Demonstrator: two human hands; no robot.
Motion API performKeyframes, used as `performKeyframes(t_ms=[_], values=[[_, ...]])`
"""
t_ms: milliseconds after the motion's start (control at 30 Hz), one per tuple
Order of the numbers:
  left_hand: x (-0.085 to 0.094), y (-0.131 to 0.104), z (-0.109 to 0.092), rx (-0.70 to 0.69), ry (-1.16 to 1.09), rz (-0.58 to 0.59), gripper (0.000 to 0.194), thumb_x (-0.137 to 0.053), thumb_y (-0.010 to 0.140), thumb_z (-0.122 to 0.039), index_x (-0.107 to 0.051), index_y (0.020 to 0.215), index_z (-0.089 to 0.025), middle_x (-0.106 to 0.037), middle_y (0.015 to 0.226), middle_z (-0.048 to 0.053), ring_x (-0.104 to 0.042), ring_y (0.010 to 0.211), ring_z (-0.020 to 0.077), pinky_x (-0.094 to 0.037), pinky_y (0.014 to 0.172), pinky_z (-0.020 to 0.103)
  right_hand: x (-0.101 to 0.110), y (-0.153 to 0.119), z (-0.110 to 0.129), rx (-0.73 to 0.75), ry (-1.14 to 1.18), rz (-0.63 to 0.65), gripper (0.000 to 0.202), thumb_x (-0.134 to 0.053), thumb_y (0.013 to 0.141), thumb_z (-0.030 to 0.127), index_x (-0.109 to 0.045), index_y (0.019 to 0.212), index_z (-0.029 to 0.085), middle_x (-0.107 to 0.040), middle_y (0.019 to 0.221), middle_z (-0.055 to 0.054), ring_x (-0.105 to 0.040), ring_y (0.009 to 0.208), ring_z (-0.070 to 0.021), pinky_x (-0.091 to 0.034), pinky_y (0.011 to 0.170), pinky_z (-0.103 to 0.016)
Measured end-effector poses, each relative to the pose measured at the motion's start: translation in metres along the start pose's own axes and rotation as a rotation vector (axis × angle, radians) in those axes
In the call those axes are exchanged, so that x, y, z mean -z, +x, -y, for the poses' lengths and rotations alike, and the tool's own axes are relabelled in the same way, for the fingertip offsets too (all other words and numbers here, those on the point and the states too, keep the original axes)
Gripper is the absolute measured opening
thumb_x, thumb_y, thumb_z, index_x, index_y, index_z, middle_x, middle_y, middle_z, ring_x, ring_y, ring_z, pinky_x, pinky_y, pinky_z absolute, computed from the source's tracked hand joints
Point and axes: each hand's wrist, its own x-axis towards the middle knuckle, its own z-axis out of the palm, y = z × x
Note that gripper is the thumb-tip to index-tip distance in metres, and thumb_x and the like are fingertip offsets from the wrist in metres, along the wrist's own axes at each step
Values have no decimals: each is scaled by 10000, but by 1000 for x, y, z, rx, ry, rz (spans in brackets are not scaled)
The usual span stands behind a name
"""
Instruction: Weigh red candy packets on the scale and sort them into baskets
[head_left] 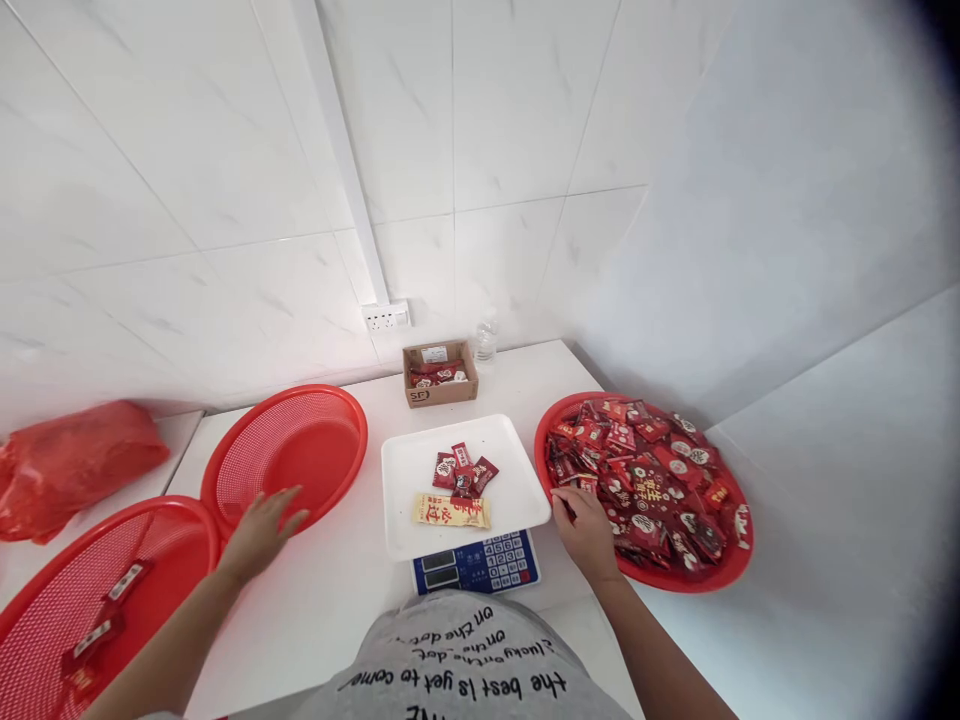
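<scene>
Left hand (262,532) by a red basket (315,470), right hand (587,532) at a heaped basket (679,579) of packets (652,485), tray (409,465) between.

A wall (510,120) of white, grey-veined tiles stands behind a white surface (352,580). White trunking (341,150) runs down the wall to a socket (387,316). Right, a plain, pale side wall (810,250) sits in soft light.

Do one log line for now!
left hand: open, by red basket | right hand: by packet-filled basket | scale tray: red packets, yellow packet
</scene>
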Motion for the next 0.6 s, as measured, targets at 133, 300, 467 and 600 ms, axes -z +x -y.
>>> performKeyframes(t_ms=[133,300,467,600], values=[[-14,12,-36,-141,-85,48,489,-255,880,-461,-605,1118,-216,-644,1142,56,-536,1128,230,-244,1081,438,0,0,0,6,-8,2,209,-435,850,244,-634,857,180,-659,872,-82,-575,846,-199,-456,814,-373],[-19,30,-61,-9,-134,85,526,-362,842,-541,-515,1230,-220,-595,1216,61,-467,1201,275,-382,976,407,-1,-1,-1,-5,-16,22,215,-429,850,248,-634,864,185,-658,883,-80,-575,855,-202,-455,816,-378],[-24,40,-89,-33,-212,74,491,-374,854,-522,-499,1231,-234,-600,1187,77,-505,1153,262,-413,939,399,-1,-1,-2,-17,-10,24,214,-436,843,245,-641,864,185,-660,881,-79,-578,859,-207,-450,825,-385],[-30,37,-136,-224,-261,-172,490,-439,846,-463,-455,1262,-205,-467,1340,107,-335,1294,272,-284,1057,454,-2,0,0,-39,-4,31,221,-432,844,246,-643,872,188,-655,892,-79,-571,866,-207,-447,823,-380]])
